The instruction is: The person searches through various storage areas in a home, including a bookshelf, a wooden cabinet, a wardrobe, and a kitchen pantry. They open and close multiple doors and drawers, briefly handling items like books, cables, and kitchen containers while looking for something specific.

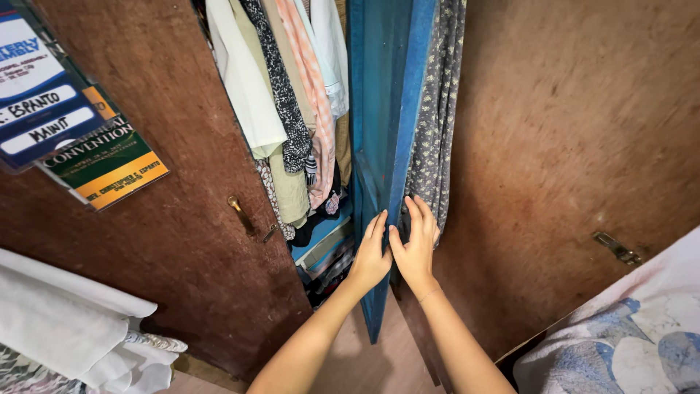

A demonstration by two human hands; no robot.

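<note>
Straight ahead of you, at the wardrobe's opening, both hands meet on the blue garment (380, 131). Your left hand (370, 255) lies flat against its left face, fingers together and pointing up and far. Your right hand (415, 252) presses its right edge, fingers loosely spread, thumb touching the left hand's side. Neither hand is closed into a grip that you can see; they sandwich the cloth between them, palms inward.

The blue garment hangs with its long axis vertical: it runs from the rail far above your hands down past your wrists to a hem near the floor. Both hands sit equally near it, about halfway down its length.

Just right of it hangs a grey print dress (436, 109), touching your right fingertips. Left of it hang a peach scarf (315, 95), a black speckled top (286, 95) and a white shirt (244, 80). Brown doors (175, 241) stand open on either side.
</note>
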